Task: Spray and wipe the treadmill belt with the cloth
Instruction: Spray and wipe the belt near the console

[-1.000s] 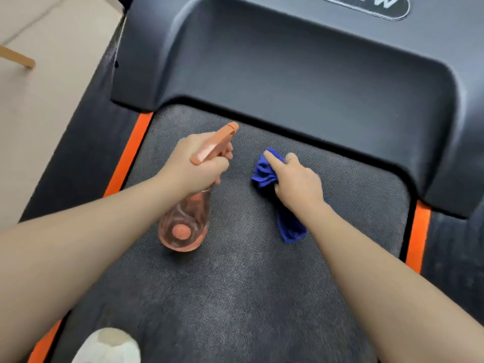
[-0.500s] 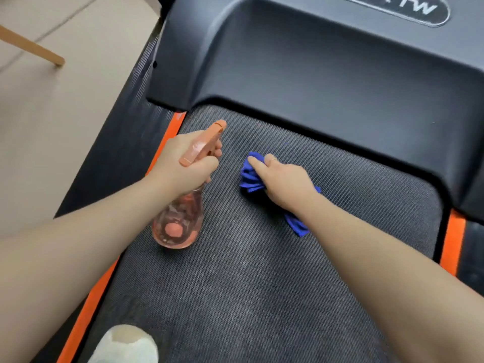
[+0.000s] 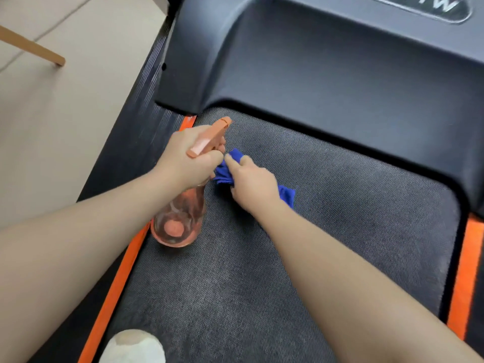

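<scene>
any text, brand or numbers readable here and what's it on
"...TW": pale letters on an oval badge on the treadmill's motor cover, cut off by the frame's top edge and blurred, so the full brand cannot be read.
Spray bottle, blue cloth, treadmill belt: no text visible.

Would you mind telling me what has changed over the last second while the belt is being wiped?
The right hand has slid the blue cloth leftward across the treadmill belt, closing the gap until it nearly meets the left hand. The left hand still grips the orange spray bottle, upright as before; nothing was let go.
</scene>
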Demonstrator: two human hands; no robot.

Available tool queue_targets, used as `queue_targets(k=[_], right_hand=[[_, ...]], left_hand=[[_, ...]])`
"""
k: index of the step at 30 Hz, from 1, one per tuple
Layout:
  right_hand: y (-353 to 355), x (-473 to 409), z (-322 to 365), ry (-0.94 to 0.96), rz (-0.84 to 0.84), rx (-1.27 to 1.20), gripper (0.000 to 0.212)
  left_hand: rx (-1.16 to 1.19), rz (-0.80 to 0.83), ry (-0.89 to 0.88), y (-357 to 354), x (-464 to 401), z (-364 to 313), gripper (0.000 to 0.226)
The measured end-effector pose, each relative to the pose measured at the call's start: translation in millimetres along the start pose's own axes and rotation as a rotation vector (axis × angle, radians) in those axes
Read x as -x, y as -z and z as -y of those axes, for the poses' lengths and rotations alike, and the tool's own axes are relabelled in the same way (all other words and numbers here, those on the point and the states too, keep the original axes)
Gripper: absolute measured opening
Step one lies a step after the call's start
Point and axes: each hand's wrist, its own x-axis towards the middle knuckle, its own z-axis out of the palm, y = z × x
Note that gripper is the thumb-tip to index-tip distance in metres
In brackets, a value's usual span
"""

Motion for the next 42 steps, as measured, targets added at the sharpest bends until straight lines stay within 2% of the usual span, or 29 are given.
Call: queue_targets(k=[2,3,5,7,10,14,16,19,21,25,30,31,35,37,39,42], right_hand=[[8,-8,-18,-0.05,-0.067,0.083,0.054],[12,-12,-28,-0.138,-0.122,0.105,0.053],[18,-18,-39,-0.405,-0.231,0.033,0.05],[18,-25,-30,-0.528,-0.255,-0.078,0.046],[11,-28,7,-0.408,-0.213,-0.135,0.05],[1,-23,30,-0.124,-0.087,-0.024,0.056],[14,-29,17,-0.18,-0.121,-0.007,0.046],[30,-47,2,-0.46,-0.24,-0.114,0.033],[31,-63,7,-0.527,-0.271,-0.156,0.029],[19,-75,30,-0.496,-0.283,-0.174,0.037],[7,-61,48,-0.056,-0.103,-0.165,0.05],[13,-64,47,-0.069,-0.117,-0.18,0.048],[35,-95,33,-0.456,-0.335,-0.279,0.027],[29,-98,39,-0.442,-0.271,-0.197,0.037],[16,-91,55,-0.349,-0.165,-0.209,0.049],[7,-76,62,-0.179,-0.052,-0.261,0.043]], left_hand=[[0.058,0.001,0.011,8,-1,7,0.024],[0.098,0.0,0.011,13,0,10,0.026],[0.183,-0.007,0.008,23,1,17,0.03],[0.243,-0.032,0.013,30,3,22,0.033],[0.278,-0.032,0.014,34,1,24,0.033],[0.325,-0.05,0.02,41,-9,30,0.029],[0.338,-0.061,0.03,44,-12,34,0.026],[0.384,-0.066,0.048,50,-15,40,0.025],[0.397,-0.075,0.057,54,-19,45,0.025],[0.409,-0.087,0.055,60,-23,51,0.023],[0.444,-0.09,0.07,62,-26,55,0.024],[0.449,-0.091,0.069,63,-26,56,0.024],[0.439,-0.09,0.059,67,-25,57,0.023],[0.439,-0.086,0.052,68,-24,58,0.024],[0.445,-0.095,0.069,67,-24,62,0.026],[0.461,-0.103,0.091,66,-27,64,0.025]])
